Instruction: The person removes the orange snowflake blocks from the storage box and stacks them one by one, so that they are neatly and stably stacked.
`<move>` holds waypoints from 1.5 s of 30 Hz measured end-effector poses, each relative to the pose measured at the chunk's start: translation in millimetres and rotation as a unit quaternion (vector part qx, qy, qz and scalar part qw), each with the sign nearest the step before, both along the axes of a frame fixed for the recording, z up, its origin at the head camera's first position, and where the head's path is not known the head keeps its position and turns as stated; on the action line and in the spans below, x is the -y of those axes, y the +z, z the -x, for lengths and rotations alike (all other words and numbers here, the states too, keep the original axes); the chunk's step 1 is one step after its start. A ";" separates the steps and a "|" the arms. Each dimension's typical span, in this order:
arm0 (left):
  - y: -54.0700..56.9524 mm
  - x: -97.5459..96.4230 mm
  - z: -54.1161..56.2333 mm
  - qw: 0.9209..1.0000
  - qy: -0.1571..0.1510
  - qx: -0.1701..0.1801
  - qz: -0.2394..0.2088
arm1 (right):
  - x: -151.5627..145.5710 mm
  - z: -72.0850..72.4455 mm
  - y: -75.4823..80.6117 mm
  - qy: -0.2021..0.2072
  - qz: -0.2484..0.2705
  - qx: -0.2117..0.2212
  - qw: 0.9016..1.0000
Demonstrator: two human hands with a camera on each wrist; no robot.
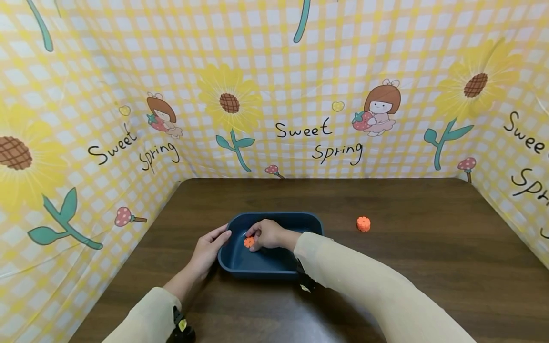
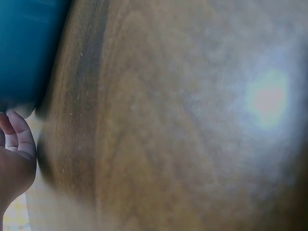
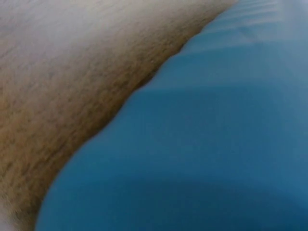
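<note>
A dark blue rectangular basin (image 1: 271, 274) with rounded corners stands on the table. My left hand (image 1: 207, 251) grips its left rim, thumb on the edge and fingers along the outer wall. In the left wrist view, that hand (image 2: 18, 159) shows below a corner of the basin (image 2: 29, 48). Reaching in over the right side, my right hand (image 1: 268, 234) pinches a small orange scalloped disc (image 1: 249, 242) between thumb and fingers inside the basin. The right wrist view holds only the basin's outer wall (image 3: 192, 139) and table; the hand is out of that frame.
Another orange scalloped piece (image 1: 363, 224), thicker in look, lies on the brown wooden table (image 1: 411, 209) to the right of the basin. A yellow checked cloth (image 1: 296, 95) with flowers and lettering hangs around the table's back and sides.
</note>
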State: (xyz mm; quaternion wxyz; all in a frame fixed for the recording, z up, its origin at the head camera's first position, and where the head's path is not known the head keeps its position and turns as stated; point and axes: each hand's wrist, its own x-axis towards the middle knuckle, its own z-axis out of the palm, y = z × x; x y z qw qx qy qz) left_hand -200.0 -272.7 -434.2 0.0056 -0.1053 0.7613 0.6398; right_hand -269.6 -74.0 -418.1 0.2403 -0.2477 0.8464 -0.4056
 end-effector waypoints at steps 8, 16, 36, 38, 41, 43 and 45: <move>-0.3 -0.9 -1.2 1.000 -0.002 0.004 0.004 | -1.5 -1.7 -2.5 -0.003 0.001 -0.008 1.000; -2.5 -0.5 -0.7 1.000 -0.001 0.005 0.008 | -1.4 -2.7 -3.8 -0.002 0.003 -0.014 1.000; -2.0 -0.4 -2.4 1.000 0.001 -0.003 0.011 | -1.7 -2.2 -4.1 0.044 -0.024 -0.048 0.998; -1.7 -0.4 -1.9 1.000 0.001 -0.002 0.010 | -2.6 -0.8 -3.5 0.050 -0.028 -0.046 0.997; -0.4 -0.6 -1.6 1.000 0.001 0.000 0.008 | -3.3 0.7 -2.5 0.060 -0.032 -0.052 0.996; 0.5 -0.8 -1.5 1.000 0.000 0.001 0.007 | -3.4 0.9 -1.8 0.066 -0.034 -0.061 0.995; 0.9 -0.6 -1.7 1.000 -0.002 0.001 0.008 | -3.2 0.9 -1.6 0.071 -0.035 -0.067 0.995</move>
